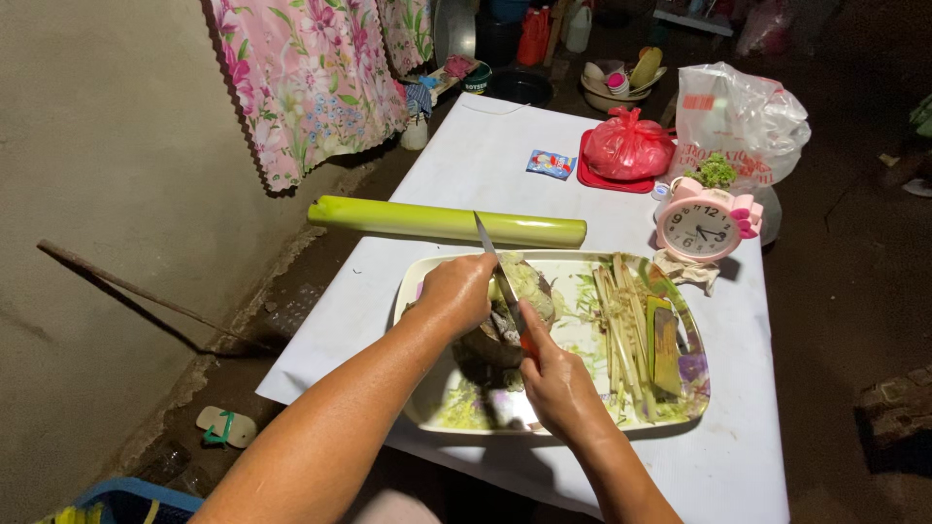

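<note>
Left hand grips coconut; right hand grips knife, blade pointing up-left, away.

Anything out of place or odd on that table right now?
One oddity: a pink alarm clock stands among the food things, beside the tray. The long green stalk lies askew, overhanging the table edge on the left. Nothing looks spilled.

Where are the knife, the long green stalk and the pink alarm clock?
knife (pixel 490 260): head view, on the bare blade above the hands.
long green stalk (pixel 427 220): head view, mid-length, lying on the white table beyond the tray.
pink alarm clock (pixel 699 228): head view, on the white dial.
</note>
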